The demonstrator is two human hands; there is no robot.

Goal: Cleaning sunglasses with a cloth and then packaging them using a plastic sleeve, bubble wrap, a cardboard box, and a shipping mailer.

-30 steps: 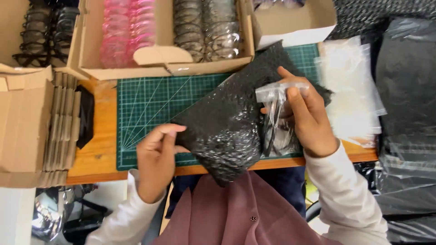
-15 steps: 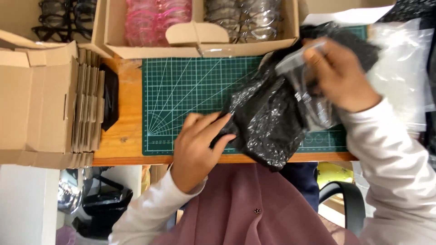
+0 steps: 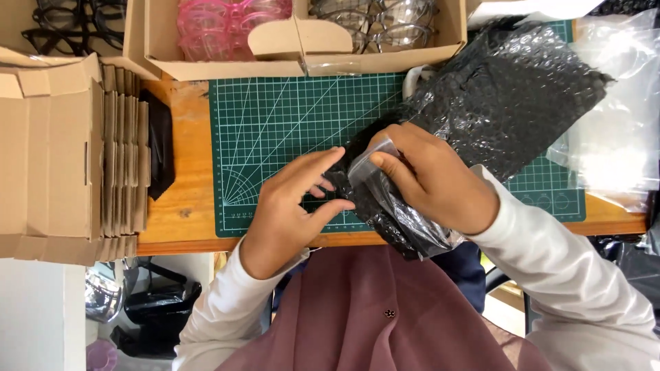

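Observation:
A black bubble-wrap pouch point(image 3: 502, 96) lies across the green cutting mat point(image 3: 289, 130), running from the upper right down to the table's front edge. My right hand point(image 3: 433, 180) holds a clear plastic bag point(image 3: 375, 168) at the pouch's open lower end. The bag's contents are hidden by the black wrap. My left hand point(image 3: 289, 206) rests on the mat with its fingers and thumb pinching the pouch's edge point(image 3: 340, 185).
A cardboard tray point(image 3: 302, 41) at the back holds pink and clear-framed glasses. Black glasses point(image 3: 75, 24) sit at the far left. A stack of flat cardboard boxes point(image 3: 69, 151) stands on the left. Clear plastic bags point(image 3: 615, 130) pile on the right.
My right hand has come down and left with the clear bag to the pouch's lower end. My left hand has slid right to meet it at the pouch's edge.

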